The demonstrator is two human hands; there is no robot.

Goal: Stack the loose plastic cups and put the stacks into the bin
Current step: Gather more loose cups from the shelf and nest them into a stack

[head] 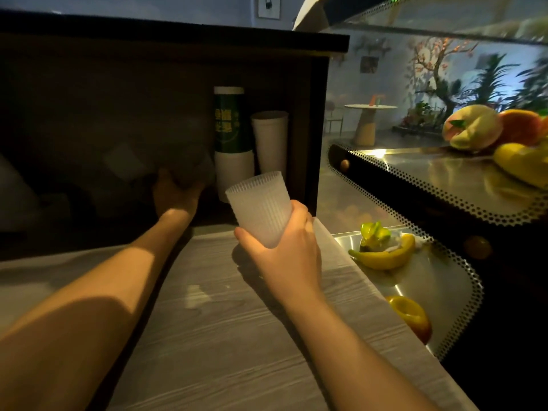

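Pretty early in the job, I'd say. The right hand (284, 247) is wrapped around a ribbed frosted cup (259, 207), thumb on the near side and fingers round the far side, holding it tilted with the mouth pointing up and away, a bit above the wooden counter (237, 336). Whether that's a single cup or a couple already nested, I can't tell from the outside.

The left hand (175, 194) is reaching forward into the dark cubby (118, 114) ahead of it, and its fingers look curled around something pale and see-through, probably another clear cup (189, 170). It's murky in there, so take that with a grain of salt. There's one more faint cup shape (126, 166) just left of that hand, deeper in the shadow.

Just past the right hand's cup, up against the cubby's right wall, there's a tall stack (232, 143) with a green printed sleeve and a white stack (270, 140) beside it. Those look like paper cups, not the loose plastic ones.

No bin anywhere in view that I can pick out, so nothing counts as binned yet. What's left, as I read it: nest the two held cups, gather whatever else is loose in the shadow, then find the bin and drop the stacks in.

Off to the right of the right hand there's a display case (444, 188) with fruit, including a banana (385, 256).
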